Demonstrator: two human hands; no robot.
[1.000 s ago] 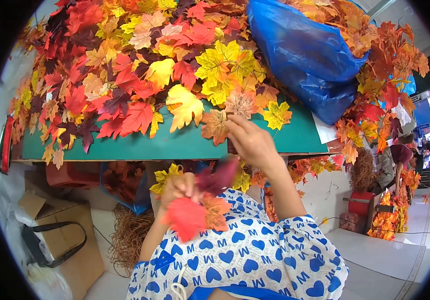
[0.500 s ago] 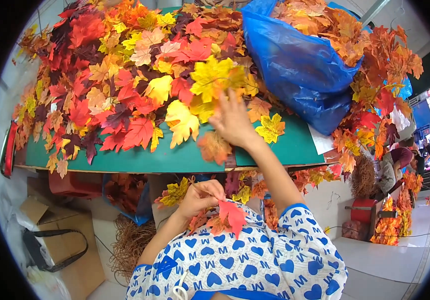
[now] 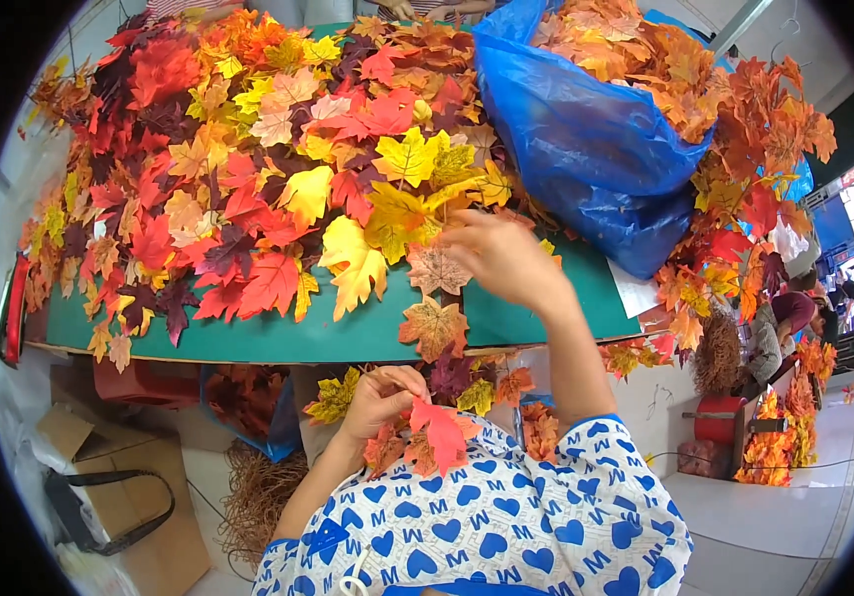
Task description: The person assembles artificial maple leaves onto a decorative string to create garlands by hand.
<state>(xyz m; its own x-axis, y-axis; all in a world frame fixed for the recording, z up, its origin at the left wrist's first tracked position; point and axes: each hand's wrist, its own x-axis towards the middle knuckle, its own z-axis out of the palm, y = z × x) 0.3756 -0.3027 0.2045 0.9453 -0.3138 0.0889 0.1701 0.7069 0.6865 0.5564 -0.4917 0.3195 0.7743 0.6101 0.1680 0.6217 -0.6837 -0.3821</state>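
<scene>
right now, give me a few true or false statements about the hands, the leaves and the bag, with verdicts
1. The left hand holds a small bunch of artificial maple leaves near the lap. True.
2. The right hand rests in the lap. False: it reaches out over the leaf pile on the green table.
3. The big plastic bag is red. False: it is blue and holds orange-brown leaves.
4. One orange leaf lies at the table's near edge, below the right hand. True.
5. The pile is all yellow leaves. False: it mixes red, orange, yellow and dark maroon.
</scene>
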